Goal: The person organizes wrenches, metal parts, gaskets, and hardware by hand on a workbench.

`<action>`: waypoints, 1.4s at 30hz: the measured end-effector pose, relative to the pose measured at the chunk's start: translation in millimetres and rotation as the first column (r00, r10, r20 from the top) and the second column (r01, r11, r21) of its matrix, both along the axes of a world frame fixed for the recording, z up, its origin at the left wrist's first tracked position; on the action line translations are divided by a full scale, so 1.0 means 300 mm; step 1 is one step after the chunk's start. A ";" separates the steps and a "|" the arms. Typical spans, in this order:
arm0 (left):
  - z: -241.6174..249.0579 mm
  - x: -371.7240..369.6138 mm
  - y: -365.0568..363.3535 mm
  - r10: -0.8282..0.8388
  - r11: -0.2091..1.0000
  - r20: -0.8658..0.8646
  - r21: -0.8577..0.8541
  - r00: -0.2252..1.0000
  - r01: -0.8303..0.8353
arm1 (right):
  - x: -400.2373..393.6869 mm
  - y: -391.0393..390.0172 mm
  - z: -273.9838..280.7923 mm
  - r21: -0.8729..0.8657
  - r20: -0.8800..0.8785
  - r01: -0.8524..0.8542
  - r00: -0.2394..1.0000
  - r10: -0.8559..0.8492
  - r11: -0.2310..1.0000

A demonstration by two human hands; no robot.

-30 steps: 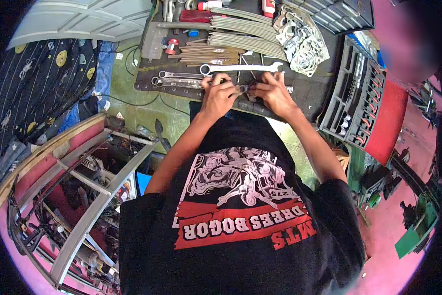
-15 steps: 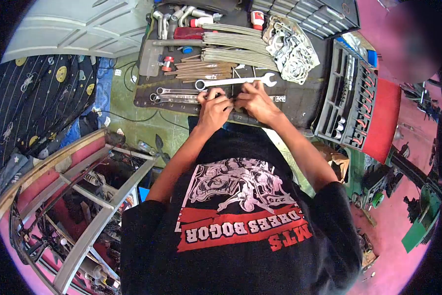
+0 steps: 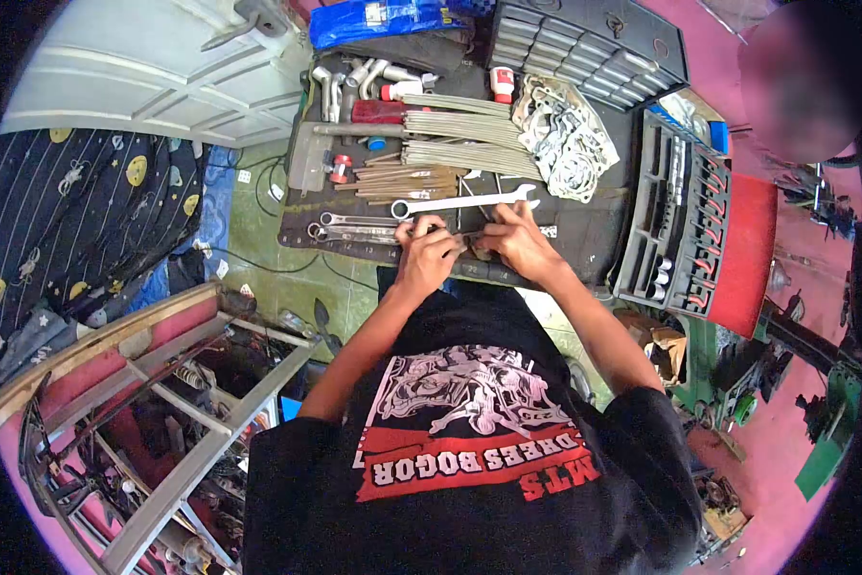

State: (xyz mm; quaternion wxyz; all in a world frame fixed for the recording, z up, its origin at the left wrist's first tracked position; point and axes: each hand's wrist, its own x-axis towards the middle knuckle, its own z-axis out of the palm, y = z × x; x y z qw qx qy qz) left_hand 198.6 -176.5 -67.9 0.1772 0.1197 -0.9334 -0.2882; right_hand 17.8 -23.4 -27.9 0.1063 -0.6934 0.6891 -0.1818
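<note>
At the front edge of the dark work mat (image 3: 584, 254), my left hand (image 3: 427, 257) is closed beside the ends of several wrenches (image 3: 359, 228). My right hand (image 3: 519, 241) sits to its right, with fingers curled. Between the two hands are small dark items, too small to make out; the fingertips hide part of them. Just beyond the hands lies a large combination wrench (image 3: 455, 203), its open end near the right hand. Behind it are brown rods (image 3: 402, 179) and bundles of pale rods (image 3: 469, 129).
Pale gaskets (image 3: 565, 139) lie at the back right, under a drawer cabinet (image 3: 589, 48). A socket tray (image 3: 666, 211) with a red part stands at the right. Sockets, a red-capped bottle (image 3: 502, 84) and a blue package (image 3: 383, 21) are at the back.
The view has tilted up, so the bench and both hands appear lower. The large wrench now lies more slanted, its open end raised. Both hands remain close together at the mat's front edge.
</note>
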 end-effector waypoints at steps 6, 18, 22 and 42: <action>0.010 -0.006 -0.007 0.008 1.000 0.017 0.016 1.000 -0.009 | 0.045 -0.066 -0.019 -0.044 0.004 -0.028 1.000 0.028 0.999; 0.018 0.001 0.003 0.012 1.000 -0.014 -0.029 1.000 -0.012 | 0.052 -0.065 -0.018 -0.001 -0.039 -0.020 0.999 0.020 1.000; 0.012 -0.009 0.007 0.028 0.999 -0.038 -0.034 0.999 -0.029 | 0.019 0.009 -0.014 -0.009 -0.041 0.017 0.999 -0.017 1.000; 0.024 -0.009 0.014 0.010 0.998 0.017 -0.064 1.000 -0.009 | -0.100 0.239 -0.012 -0.031 -0.067 0.313 0.947 -0.314 0.949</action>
